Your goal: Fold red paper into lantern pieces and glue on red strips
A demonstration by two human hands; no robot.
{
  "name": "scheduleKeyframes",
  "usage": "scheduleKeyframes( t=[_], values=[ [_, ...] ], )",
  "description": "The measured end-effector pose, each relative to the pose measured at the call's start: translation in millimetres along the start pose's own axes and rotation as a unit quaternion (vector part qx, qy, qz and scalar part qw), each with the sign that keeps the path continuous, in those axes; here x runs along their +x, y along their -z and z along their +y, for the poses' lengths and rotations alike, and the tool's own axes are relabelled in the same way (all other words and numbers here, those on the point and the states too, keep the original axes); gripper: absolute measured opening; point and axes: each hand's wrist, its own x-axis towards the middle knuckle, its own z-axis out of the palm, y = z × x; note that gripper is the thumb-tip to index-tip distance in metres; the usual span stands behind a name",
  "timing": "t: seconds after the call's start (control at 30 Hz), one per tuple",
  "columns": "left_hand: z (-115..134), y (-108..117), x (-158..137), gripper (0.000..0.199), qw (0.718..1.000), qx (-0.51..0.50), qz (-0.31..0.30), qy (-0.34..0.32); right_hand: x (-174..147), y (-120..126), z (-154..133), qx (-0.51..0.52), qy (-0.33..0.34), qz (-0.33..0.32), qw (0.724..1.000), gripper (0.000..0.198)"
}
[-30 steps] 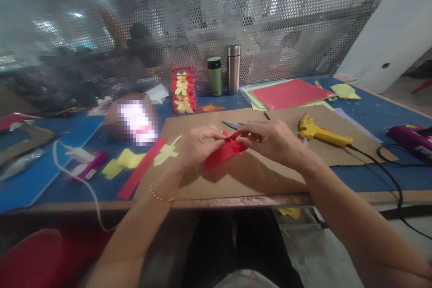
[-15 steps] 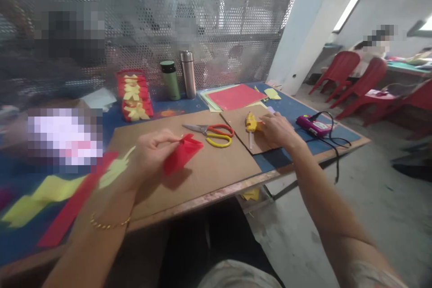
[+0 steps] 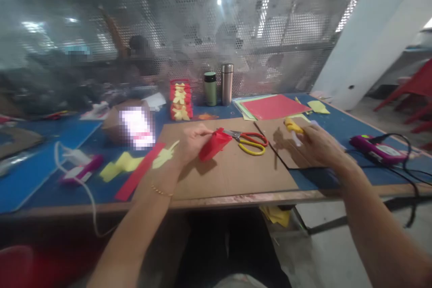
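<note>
The folded, pouch-like piece of red paper (image 3: 212, 147) is near the middle of the frame, its upper end pinched between the thumb and fingers of the left hand (image 3: 193, 144). The right hand (image 3: 313, 141), right of centre, is closed around a yellow plastic glue gun (image 3: 293, 126), which is held above the flat brown cardboard sheet (image 3: 236, 177). The red piece looks part-made: its folding seems largely done, but its visible side bears no yellow shape, and no glue can be made out. At upper centre, the row of red paper pieces with yellow bow-like cut-outs (image 3: 180, 99) appears to be finished work. A loose pale-yellow paper cut-out (image 3: 163, 157) and a long red paper strip (image 3: 140, 173), left of centre, look unused, as does the flat red paper sheet (image 3: 275, 107) at upper right.
</note>
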Motion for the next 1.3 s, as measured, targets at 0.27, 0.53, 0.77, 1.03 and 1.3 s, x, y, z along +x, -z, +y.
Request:
scheduleKeyframes(
  t=[0.27,0.53,0.77,1.03,1.3],
  values=[
    [-0.6,5.8,7.4,0.014,0.996,-0.030,0.082,-0.005,47.2,16.6,-107.5,0.267,0.059,-0.007,0.962,0.033],
    [-16.7,13.3,11.4,0.011,0.990,-0.064,0.125,0.031,57.5,-17.2,-141.3,0.338,0.175,-0.064,0.923,0.037],
    [-14.6,13.6,9.8,0.011,0.992,-0.037,0.119,0.029,42.6,-21.6,-143.0,0.359,0.167,-0.085,0.914,0.038],
    [-10.1,8.4,9.3,0.012,0.995,-0.028,0.096,-0.002,44.7,-19.8,-148.1,0.384,0.169,-0.097,0.903,0.036],
    [-4.3,7.2,7.2,0.010,0.997,-0.006,0.082,0.016,47.0,-16.5,-147.4,0.382,0.157,-0.109,0.904,0.042]
  ],
)
